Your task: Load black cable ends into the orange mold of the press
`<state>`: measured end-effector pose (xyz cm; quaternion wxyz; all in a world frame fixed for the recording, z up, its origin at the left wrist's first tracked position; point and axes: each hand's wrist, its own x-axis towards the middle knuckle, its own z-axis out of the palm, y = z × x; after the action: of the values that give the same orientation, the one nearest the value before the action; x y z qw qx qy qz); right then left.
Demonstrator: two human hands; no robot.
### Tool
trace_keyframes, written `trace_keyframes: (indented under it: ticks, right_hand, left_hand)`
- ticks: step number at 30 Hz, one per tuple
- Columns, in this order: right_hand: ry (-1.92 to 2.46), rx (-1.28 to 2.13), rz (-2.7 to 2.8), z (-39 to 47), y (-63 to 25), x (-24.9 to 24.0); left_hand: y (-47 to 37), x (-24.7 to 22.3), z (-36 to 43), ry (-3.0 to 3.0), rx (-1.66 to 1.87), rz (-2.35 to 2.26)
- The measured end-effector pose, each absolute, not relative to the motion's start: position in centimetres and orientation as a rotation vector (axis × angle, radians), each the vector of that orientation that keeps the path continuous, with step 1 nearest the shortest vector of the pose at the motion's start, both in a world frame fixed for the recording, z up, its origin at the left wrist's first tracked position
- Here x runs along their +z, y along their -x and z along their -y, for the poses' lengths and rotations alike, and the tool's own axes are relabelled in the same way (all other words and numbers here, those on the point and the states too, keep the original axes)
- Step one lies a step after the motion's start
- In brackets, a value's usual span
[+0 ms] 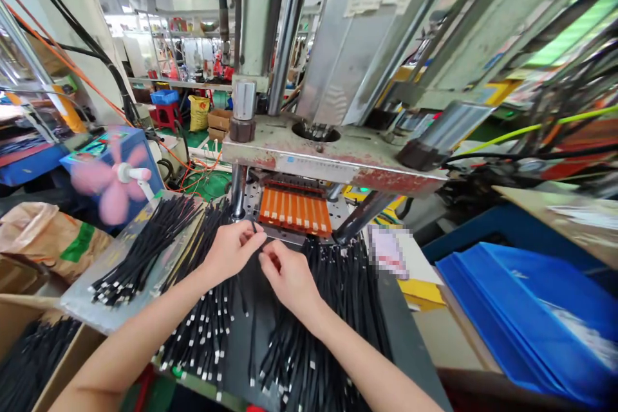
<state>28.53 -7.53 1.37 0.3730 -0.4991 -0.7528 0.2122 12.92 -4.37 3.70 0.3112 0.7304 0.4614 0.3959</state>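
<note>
In front of the press, my left hand (236,248) is closed with thumb and fingertips together on a thin black cable. My right hand (290,273) sits just beside it, its thumb and fingers pinched at the same cable; the fingers hide most of that piece. Beyond both hands lies an orange slotted fixture (295,211) with a row of light-coloured pieces, on the machine's bed. Flat black cables with pale tips are spread on the table in two groups, a left bunch (205,328) and a right bunch (347,290), on either side of my hands.
The press plate (333,154) hangs over the fixture between metal columns. More cables (145,251) rest on a plastic-covered board to the left. A pink fan (116,177) spins behind it. At the right are blue plastic sheets (521,315); a carton (48,360) stands lower left.
</note>
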Motion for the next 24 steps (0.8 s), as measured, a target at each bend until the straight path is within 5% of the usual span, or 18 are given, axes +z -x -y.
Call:
trace_keyframes:
  ticks: [3, 9, 13, 24]
  right_hand:
    - [1.208, 0.607, 2.039, 7.0, -28.7, 1.3]
    - [1.947, 0.373, 2.205, 2.8, -26.7, -2.0]
    - [2.001, 0.403, 2.107, 1.2, -25.0, -3.4]
    - [1.022, 0.881, 1.702, 6.8, -29.1, 2.5]
  left_hand:
    - [-13.4, 4.2, 4.2, -1.954, 1.082, -1.212]
    - [-11.4, 4.7, 4.9, -1.865, 0.990, -1.160]
    - [-10.3, 4.9, 5.2, -1.723, 0.929, -1.130]
    - [-11.9, 7.2, 4.8, -1.539, 0.834, -0.942]
